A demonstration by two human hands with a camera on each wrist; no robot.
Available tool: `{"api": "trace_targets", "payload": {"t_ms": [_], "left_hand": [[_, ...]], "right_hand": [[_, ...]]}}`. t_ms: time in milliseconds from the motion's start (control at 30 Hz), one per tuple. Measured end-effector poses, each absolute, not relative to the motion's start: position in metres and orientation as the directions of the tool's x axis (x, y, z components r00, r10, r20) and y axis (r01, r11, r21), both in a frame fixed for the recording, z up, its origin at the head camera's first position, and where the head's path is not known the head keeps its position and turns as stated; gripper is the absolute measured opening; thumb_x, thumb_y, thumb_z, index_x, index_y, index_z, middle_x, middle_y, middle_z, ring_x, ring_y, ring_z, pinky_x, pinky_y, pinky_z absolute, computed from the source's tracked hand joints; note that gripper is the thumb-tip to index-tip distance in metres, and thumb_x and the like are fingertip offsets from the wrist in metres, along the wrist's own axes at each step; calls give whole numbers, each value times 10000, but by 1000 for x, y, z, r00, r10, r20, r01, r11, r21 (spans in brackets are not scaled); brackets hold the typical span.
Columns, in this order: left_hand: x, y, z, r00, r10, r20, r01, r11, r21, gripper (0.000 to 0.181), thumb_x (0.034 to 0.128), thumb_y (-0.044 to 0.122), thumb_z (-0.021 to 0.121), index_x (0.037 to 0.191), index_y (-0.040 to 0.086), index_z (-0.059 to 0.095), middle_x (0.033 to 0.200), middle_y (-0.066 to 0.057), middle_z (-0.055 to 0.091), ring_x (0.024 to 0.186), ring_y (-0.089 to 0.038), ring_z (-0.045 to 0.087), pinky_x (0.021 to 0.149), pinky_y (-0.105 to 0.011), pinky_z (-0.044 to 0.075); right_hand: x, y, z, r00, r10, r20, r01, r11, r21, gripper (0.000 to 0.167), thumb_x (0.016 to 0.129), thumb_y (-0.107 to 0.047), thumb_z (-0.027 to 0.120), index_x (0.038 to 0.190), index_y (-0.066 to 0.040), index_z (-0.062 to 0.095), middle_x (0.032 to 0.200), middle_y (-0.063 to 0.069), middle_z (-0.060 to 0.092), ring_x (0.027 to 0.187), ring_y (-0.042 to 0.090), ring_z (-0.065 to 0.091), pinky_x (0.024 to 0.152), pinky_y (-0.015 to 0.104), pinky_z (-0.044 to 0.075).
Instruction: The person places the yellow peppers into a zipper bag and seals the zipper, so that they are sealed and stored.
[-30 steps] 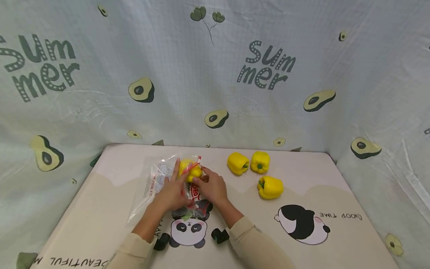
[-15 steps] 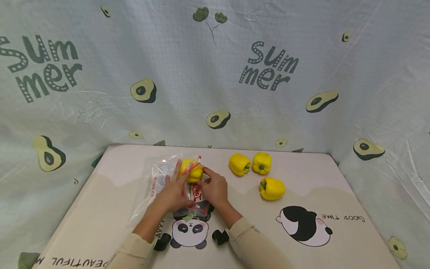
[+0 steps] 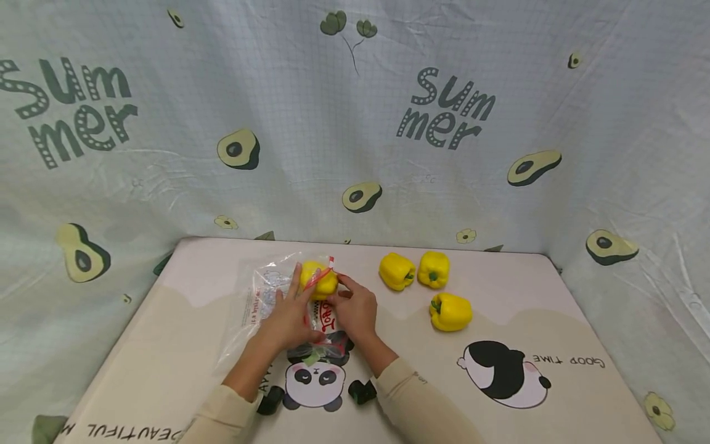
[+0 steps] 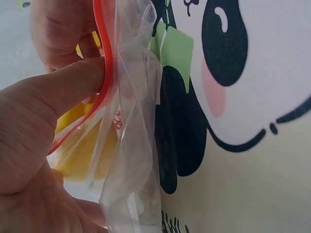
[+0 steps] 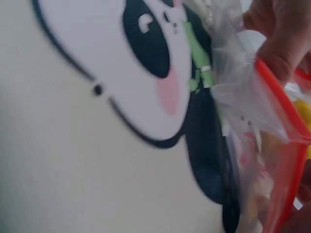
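Note:
A clear plastic zip bag with red edging lies at the table's left centre. At its mouth is a yellow bell pepper, crossed by the red edge. My left hand spreads long fingers over the bag; in the left wrist view its thumb presses the red edge outward, pepper behind. The curled fingers of my right hand hold the pepper's right side with index and thumb. In the right wrist view the red-edged bag mouth stands wide, and the fingers are partly cut off.
Three more yellow bell peppers, a left one, a back one and a front one, lie right of the hands. A panda-printed cloth covers the table. A patterned curtain hangs behind. Small dark blocks sit beside both cuffs.
The right thumb has drawn back from the pepper's front toward its right side. Left hand, bag and other peppers stay nearly in place; the view shifts slightly.

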State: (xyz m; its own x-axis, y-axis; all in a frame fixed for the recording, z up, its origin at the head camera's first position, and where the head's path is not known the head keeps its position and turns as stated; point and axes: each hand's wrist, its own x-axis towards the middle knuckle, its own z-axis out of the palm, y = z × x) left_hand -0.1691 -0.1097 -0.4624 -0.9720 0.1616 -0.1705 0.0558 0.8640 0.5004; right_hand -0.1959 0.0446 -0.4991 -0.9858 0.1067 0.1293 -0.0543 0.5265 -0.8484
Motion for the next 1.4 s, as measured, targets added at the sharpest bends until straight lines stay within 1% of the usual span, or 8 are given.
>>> {"api": "trace_targets", "payload": {"t_ms": [233,467,567,733,867,967,1100,1400], "left_hand": [[-169,-108,-463,-971,171,-165,67,862,503,1101,733,306,952,1640,178,341,1768,-103,-160,1453,-749,145,1035,-826,388],[-172,-108,-462,-973,171,-153,75,867,492,1113,731,299,950,1647,199,325,1765,-142,-141,1502,-713,37,1088,-815,343],[-173,-108,-461,-973,171,-152,77,870,486,1113,734,303,947,1648,197,322,1765,-152,-137,1528,-679,-8,1116,-798,327],[-172,-107,-461,-974,177,-139,90,873,480,1112,730,296,949,1646,198,327,1766,-171,-102,1541,-660,-22,1135,-800,300],[-172,-106,-463,-971,195,-138,108,876,470,1114,732,290,944,1648,191,318,1766,-185,-72,1541,-659,-26,1146,-809,282],[-173,-106,-462,-971,191,-141,103,876,472,1108,732,287,941,1645,178,321,1767,-182,-61,1539,-662,-27,1142,-820,271],[-173,-106,-461,-974,174,-148,83,873,480,1086,734,278,939,1635,160,344,1770,-173,-59,1548,-648,-22,1147,-827,245],[-175,-103,-464,-974,164,-156,71,876,477,1121,722,279,949,1647,196,321,1772,-154,-75,1573,-599,-44,1145,-817,264]], "right_hand": [[-195,45,-503,-976,97,195,-110,556,-824,443,914,-110,788,1347,-173,719,1317,41,751,1062,231,783,900,355,642],[-196,48,-505,-984,51,170,-114,552,-826,460,941,-188,782,1390,-225,689,1353,58,730,1101,231,775,909,348,638],[-196,47,-505,-985,40,169,-117,565,-817,453,953,-226,771,1397,-217,683,1347,78,732,1105,241,774,906,357,639],[-196,47,-502,-988,21,152,-111,581,-806,449,965,-260,757,1404,-216,678,1351,76,729,1108,252,773,912,376,640],[-197,47,-500,-989,-20,145,-128,592,-796,456,982,-269,731,1429,-219,655,1411,35,695,1120,266,768,933,405,636],[-197,46,-499,-990,-42,137,-134,598,-790,470,993,-284,715,1452,-227,633,1419,47,689,1134,278,762,936,424,636],[-196,44,-497,-992,-20,126,-113,593,-797,462,990,-286,721,1442,-234,643,1363,90,722,1135,277,762,918,417,642],[-197,38,-496,-993,46,111,-64,577,-814,425,988,-223,723,1410,-237,672,1364,36,725,1099,238,770,938,406,626]]}}
